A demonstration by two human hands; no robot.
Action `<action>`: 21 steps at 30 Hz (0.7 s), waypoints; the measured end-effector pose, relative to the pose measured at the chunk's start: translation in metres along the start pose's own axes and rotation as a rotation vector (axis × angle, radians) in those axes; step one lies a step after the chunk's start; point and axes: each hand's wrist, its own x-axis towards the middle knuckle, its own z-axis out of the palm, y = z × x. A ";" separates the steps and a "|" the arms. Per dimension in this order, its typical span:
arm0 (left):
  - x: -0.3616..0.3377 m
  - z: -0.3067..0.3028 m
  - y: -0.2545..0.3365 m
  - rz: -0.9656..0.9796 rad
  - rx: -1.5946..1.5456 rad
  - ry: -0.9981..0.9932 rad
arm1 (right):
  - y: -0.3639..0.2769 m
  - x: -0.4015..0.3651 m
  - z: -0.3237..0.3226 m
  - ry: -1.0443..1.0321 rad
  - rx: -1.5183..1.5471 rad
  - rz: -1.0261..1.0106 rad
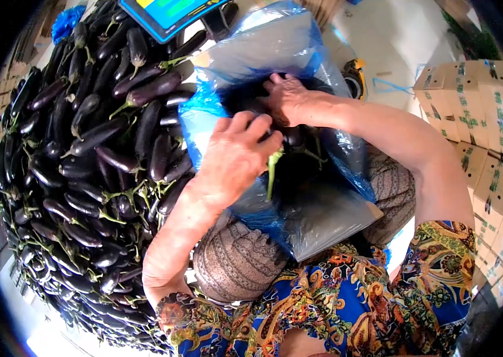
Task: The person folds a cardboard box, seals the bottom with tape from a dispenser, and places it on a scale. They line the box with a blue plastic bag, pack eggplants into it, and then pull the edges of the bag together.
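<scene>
A box lined with a thin blue plastic bag sits tilted between my knees, its flaps spread under the film. Dark purple eggplants lie inside, mostly in shadow. My left hand is curled over an eggplant at the box's left side; its green stem sticks out below my fingers, and most of its body is hidden. Reaching in from the right, my right hand lies over the eggplants near the far inner wall, fingers bent and apart. Whether it grips one is hard to see.
A large heap of eggplants fills the left side, reaching the box. A scale with a blue-framed display stands at the top. Stacked cartons line the right, and a yellow-and-black tape roll lies beyond the box.
</scene>
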 end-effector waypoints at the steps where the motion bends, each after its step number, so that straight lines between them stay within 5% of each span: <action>1: 0.003 -0.002 0.004 0.002 0.006 -0.081 | 0.001 -0.003 -0.004 0.019 0.114 0.016; 3: 0.002 0.011 0.003 0.020 0.091 -0.287 | 0.001 -0.005 -0.011 -0.026 0.115 0.062; 6: 0.002 0.037 0.001 -0.032 0.111 -0.202 | 0.000 -0.012 -0.023 -0.140 0.143 0.172; 8: 0.007 0.038 0.006 -0.049 0.125 -0.004 | 0.011 -0.013 -0.009 -0.105 0.177 0.172; 13: 0.016 0.062 0.001 -0.051 0.076 -0.111 | 0.006 -0.021 -0.006 0.093 0.254 0.240; 16: 0.026 0.057 -0.005 -0.150 0.026 -0.257 | -0.004 -0.039 -0.004 0.264 0.131 0.039; 17: 0.028 0.059 -0.004 -0.201 0.027 -0.334 | -0.016 -0.045 -0.016 0.117 0.148 0.052; 19: 0.025 0.064 -0.009 -0.223 -0.155 -0.319 | -0.022 -0.055 -0.004 0.178 0.125 -0.155; 20: 0.022 0.056 -0.008 -0.181 -0.152 -0.332 | -0.035 -0.052 -0.028 -0.161 0.163 -0.047; 21: 0.015 0.047 -0.006 -0.129 -0.154 -0.344 | -0.029 -0.054 -0.018 -0.105 0.193 -0.109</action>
